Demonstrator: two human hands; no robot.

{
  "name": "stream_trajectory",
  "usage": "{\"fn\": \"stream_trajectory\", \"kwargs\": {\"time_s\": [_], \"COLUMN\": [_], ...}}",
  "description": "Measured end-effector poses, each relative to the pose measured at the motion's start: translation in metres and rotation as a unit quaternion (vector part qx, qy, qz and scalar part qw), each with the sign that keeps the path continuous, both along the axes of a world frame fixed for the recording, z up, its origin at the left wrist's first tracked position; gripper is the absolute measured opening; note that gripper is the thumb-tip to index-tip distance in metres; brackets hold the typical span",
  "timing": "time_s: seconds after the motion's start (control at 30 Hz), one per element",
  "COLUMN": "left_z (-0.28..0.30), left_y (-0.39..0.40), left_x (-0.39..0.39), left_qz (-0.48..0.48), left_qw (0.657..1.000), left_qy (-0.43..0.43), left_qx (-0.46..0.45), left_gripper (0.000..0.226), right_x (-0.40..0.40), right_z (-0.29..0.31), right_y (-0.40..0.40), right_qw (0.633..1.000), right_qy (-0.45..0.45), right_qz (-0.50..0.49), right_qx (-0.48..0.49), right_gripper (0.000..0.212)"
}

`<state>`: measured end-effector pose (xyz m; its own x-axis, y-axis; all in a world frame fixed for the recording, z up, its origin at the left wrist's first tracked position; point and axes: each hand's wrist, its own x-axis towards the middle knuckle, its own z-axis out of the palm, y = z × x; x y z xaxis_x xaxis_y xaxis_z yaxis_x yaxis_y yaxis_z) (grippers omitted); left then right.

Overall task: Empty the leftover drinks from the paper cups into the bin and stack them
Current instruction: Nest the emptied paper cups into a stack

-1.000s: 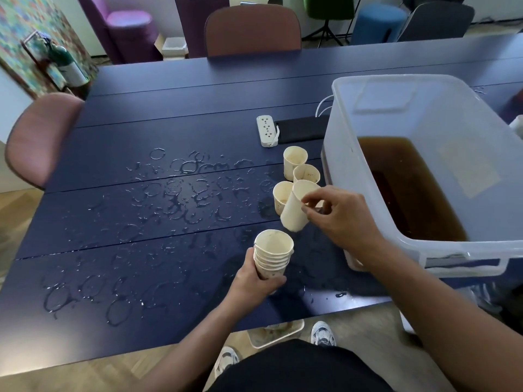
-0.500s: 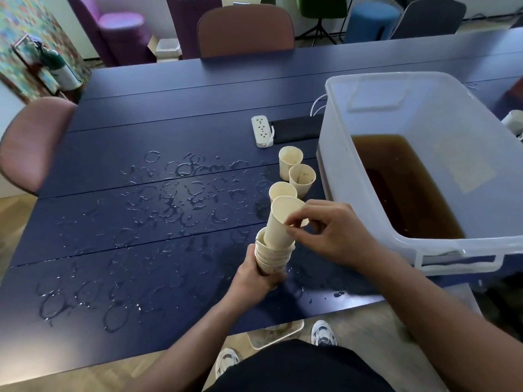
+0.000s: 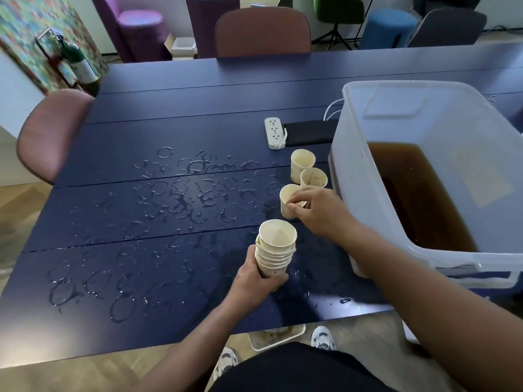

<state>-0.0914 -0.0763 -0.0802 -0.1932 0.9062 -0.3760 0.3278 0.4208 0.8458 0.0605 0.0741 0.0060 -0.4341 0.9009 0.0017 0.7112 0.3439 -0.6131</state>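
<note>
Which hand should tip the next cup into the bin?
Right. The right hand already pinches the nearest loose cup, beside the bin. The left hand grips the stack.

— What do you have in front of you besides the job itself?

— You're at a dark blue table [image 3: 175,114] covered in wet rings [image 3: 181,193]. A white power strip [image 3: 274,132] lies on it, with a black flat thing [image 3: 308,132] touching its right side.

— And around the table?

— A brown chair [image 3: 263,32] stands at the far edge, a pinkish one [image 3: 53,131] at your left. Behind them you see a purple armchair [image 3: 138,26], a green chair [image 3: 339,9] and a blue stool [image 3: 387,28]. A green extinguisher [image 3: 76,63] hangs by the colourful wall panel [image 3: 25,32].

— Below?

— Your white shoes [image 3: 322,338] on the wooden floor [image 3: 42,374].
</note>
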Motion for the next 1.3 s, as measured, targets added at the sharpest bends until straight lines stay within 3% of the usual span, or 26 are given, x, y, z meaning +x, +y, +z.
{"fn": "stream_trajectory", "kwargs": {"time_s": [0.13, 0.23, 0.37, 0.53, 0.67, 0.83, 1.17, 1.3], "left_z": [-0.001, 0.0, -0.003, -0.008, -0.008, -0.005, -0.005, -0.003], "left_y": [-0.003, -0.005, -0.008, -0.007, 0.001, 0.014, 0.031, 0.03], "left_x": [-0.003, -0.006, -0.011, -0.011, -0.006, 0.002, 0.009, 0.006], "left_qz": [0.003, 0.005, 0.016, 0.02, 0.016, 0.013, 0.031, 0.022], "left_qw": [1.0, 1.0, 1.0, 1.0, 1.0, 0.999, 0.996, 0.998], "left_qy": [-0.001, -0.002, -0.006, -0.015, -0.017, -0.035, -0.081, -0.059], "left_qx": [0.0, 0.001, 0.001, -0.006, -0.011, -0.011, 0.016, 0.024], "left_gripper": [0.059, 0.06, 0.06, 0.068, 0.065, 0.056, 0.064, 0.066], "right_x": [-0.007, -0.008, -0.004, 0.0, -0.002, 0.004, 0.013, 0.008], "right_z": [-0.032, -0.05, -0.05, -0.01, 0.035, 0.065, 0.035, 0.037], "right_y": [0.019, 0.022, 0.012, -0.002, -0.011, -0.029, -0.048, -0.039], "right_qw": [0.973, 0.966, 0.983, 0.995, 0.985, 0.978, 0.993, 0.991], "right_qy": [-0.207, -0.24, -0.183, 0.042, 0.128, 0.142, 0.031, 0.133], "right_qz": [0.065, 0.069, 0.005, -0.078, -0.065, -0.017, 0.113, 0.015], "right_qx": [-0.072, -0.072, -0.018, 0.052, 0.096, 0.154, 0.027, 0.023], "right_gripper": [0.026, 0.036, 0.031, 0.014, 0.022, 0.017, 0.015, 0.013]}}
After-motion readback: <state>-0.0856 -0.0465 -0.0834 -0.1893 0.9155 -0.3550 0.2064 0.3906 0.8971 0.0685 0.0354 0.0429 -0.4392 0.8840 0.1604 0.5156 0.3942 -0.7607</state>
